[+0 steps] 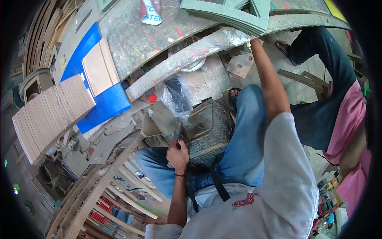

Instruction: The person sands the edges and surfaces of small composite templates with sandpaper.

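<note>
My left hand [178, 154] is closed around a dark, flat, bar-like tool [178, 128] that points away from my lap. The tool's far end reaches the bottom of a clear plastic bag [175, 95] with something dark inside. My right arm stretches out to the worn, paint-spattered curved beam [187, 55] along the table edge. At its end, my right hand [255, 42] is mostly hidden at the beam, just below a stack of grey-green cut-out panels [234, 18]; its fingers do not show.
A stack of curved wooden slats [51, 113] and a light wooden panel [100, 67] rest on a blue board [109, 105] at the left. A woven-sided stool [215, 123] stands between my knees. Another person in a pink top [344, 119] is close on the right.
</note>
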### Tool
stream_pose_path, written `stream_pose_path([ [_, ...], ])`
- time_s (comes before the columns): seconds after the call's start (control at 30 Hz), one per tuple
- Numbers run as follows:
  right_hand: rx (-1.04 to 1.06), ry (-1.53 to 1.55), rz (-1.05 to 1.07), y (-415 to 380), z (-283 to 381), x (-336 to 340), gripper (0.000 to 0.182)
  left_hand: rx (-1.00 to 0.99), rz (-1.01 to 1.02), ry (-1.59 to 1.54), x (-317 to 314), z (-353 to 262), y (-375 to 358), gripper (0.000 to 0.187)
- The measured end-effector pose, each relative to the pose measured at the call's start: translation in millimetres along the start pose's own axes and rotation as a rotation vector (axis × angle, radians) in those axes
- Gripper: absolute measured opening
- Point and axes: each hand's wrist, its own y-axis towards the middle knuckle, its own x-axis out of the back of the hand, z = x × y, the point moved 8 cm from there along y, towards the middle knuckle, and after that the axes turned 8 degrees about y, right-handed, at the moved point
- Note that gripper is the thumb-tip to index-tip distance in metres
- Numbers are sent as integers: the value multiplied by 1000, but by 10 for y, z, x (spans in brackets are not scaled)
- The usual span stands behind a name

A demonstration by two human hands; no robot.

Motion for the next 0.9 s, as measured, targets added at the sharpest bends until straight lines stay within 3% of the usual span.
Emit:
stream_pose_path([
  [0.07,-57,198,31,-328,67,322,43,-18,19,18,-13,-10,0,33],
  [0.17,-378,810,187,-1074,253,786,56,-37,-15,15,24,-39,-18,32],
  [0.2,-373,891,170,-1292,290,966,68,-49,-25,19,23,-49,-40,31],
  [0.27,-424,1210,213,-1648,413,1228,68,-58,-18,29,-52,0,-47,30],
  [0.33,-566,1292,264,-1910,658,1471,60,-82,-30,-1,-40,-15,-90,32],
  [0.47,-549,1295,249,-2120,1103,1854,41,-71,-66,-23,12,-19,-135,35],
  [0.53,-557,1229,341,-2188,1164,1874,30,-67,-105,-30,52,-7,-165,38],
  [0.57,-535,1268,243,-2215,1227,1899,19,-65,-103,-26,53,-4,-167,38],
  [0.7,-615,1297,357,-2427,1267,1771,21,-42,-101,-56,38,23,-141,39],
  [0.8,-636,1396,247,-2595,1429,1691,21,-44,-115,-62,-3,43,-109,38],
  [0.9,-410,1269,357,-2824,1657,1618,12,-40,-89,-10,39,4,-124,37],
])
